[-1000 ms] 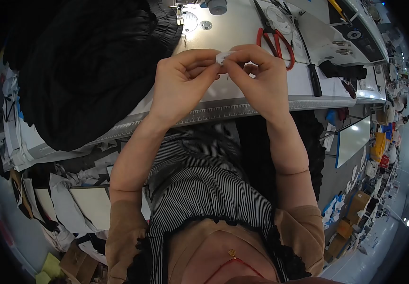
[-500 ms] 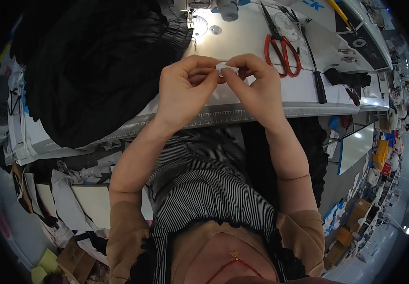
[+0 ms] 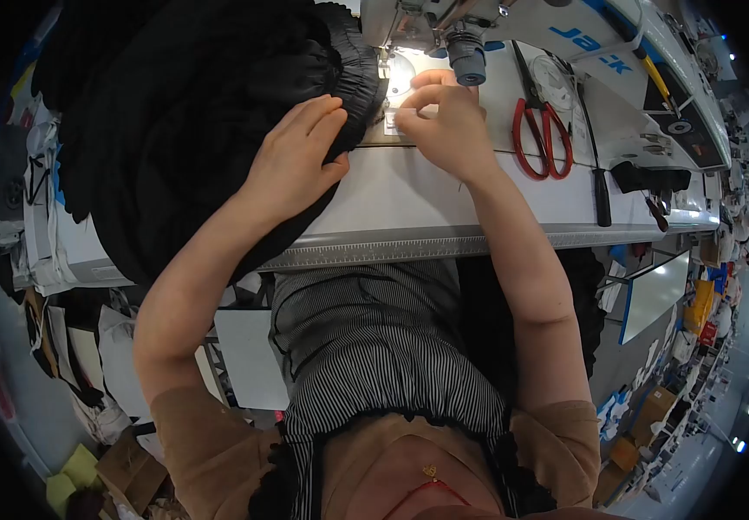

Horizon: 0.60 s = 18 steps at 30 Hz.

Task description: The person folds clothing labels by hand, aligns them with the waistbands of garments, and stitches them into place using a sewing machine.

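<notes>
A black garment [image 3: 175, 139] is heaped on the left of the sewing machine bed, its gathered elastic edge [image 3: 359, 74] close beside the needle area. My left hand [image 3: 296, 160] rests on that garment near the gathered edge, fingers stretched out and thumb apart. Under the machine head, my right hand [image 3: 448, 126] pinches a small white label [image 3: 391, 121] between thumb and fingertips, right next to the garment's edge. Part of the label is covered by the fingers. The lit presser foot [image 3: 384, 65] stands just beyond it.
Red-handled scissors [image 3: 543, 139] lie right of my right hand, beside a black-handled screwdriver [image 3: 602, 195]. The machine head [image 3: 470, 56] overhangs the work area. A ruler strip [image 3: 374, 251] runs along the table's front edge. Dark small items [image 3: 652, 178] sit farther right.
My hands have parted from holding the white label together. The left moved left onto the black garment; the right carried the label to the garment's edge by the needle. The camera view shifted.
</notes>
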### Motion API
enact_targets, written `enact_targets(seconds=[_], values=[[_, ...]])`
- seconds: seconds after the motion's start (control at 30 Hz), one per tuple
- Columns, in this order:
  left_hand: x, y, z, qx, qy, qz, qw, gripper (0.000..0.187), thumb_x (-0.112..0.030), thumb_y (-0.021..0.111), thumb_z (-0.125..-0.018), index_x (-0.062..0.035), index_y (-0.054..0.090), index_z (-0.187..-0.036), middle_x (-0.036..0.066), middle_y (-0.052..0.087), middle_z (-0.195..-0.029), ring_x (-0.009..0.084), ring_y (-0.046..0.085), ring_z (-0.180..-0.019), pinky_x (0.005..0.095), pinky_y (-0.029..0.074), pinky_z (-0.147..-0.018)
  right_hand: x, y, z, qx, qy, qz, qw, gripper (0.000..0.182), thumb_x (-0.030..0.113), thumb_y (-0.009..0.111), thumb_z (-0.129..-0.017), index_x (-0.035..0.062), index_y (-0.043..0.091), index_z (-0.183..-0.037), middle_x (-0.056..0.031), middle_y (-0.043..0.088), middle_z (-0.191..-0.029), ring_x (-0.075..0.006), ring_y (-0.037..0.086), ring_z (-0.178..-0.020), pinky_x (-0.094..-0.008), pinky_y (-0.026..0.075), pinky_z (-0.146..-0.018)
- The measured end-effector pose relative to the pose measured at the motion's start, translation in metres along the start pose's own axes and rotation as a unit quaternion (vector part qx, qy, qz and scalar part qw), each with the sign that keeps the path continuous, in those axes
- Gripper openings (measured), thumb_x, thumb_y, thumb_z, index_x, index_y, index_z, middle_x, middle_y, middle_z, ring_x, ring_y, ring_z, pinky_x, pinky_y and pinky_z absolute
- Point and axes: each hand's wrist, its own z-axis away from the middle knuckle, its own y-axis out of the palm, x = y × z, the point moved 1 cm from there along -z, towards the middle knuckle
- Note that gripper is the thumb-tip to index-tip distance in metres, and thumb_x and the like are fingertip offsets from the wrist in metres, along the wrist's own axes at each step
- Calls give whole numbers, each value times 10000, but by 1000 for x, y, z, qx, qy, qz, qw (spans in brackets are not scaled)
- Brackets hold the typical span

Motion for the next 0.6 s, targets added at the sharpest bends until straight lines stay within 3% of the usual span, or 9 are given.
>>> enact_targets(seconds=[0.1,0.3,0.37,0.5,0.57,0.6], values=[[-5,5,-2,-40,24,-42,998,363,-80,633,-654,-7,534,-996,111,518,-1081,259,507,-1021,324,458,-829,8,2,-2,6,52,-16,998,139,192,620,-633,55,642,-646,-30,559,-1000,-207,538,-892,-327,382,-830],[-21,5,-11,63,51,-125,989,292,-41,574,-654,9,545,-940,145,539,-982,266,520,-963,303,470,-787,4,0,3,5,59,-83,995,134,143,637,-630,12,635,-661,-45,553,-1006,-178,551,-891,-287,456,-730],[-32,4,-6,25,151,-288,945,253,-36,572,-654,20,547,-900,159,529,-904,279,524,-935,295,489,-739,2,0,3,10,46,-95,994,132,125,640,-630,-2,632,-667,-54,551,-1007,-170,552,-892,-274,469,-705],[-32,-10,-4,120,131,-205,962,418,-2,564,-647,93,517,-1050,200,528,-1057,292,534,-982,296,485,-774,1,0,5,7,27,-106,994,122,104,635,-641,-13,624,-673,-64,545,-1004,-163,545,-896,-268,472,-706],[-26,-11,-8,81,148,-148,975,229,-18,560,-641,36,550,-863,126,507,-815,262,528,-897,300,486,-743,2,1,5,0,21,-110,994,116,98,631,-644,-13,623,-676,-65,541,-1010,-162,543,-897,-265,475,-698],[-23,-9,-8,83,147,-149,974,229,-18,560,-641,36,550,-863,126,507,-815,262,528,-897,300,486,-743,2,2,5,2,27,-122,992,108,88,624,-650,-18,618,-673,-65,535,-1019,-155,544,-891,-260,479,-688]])
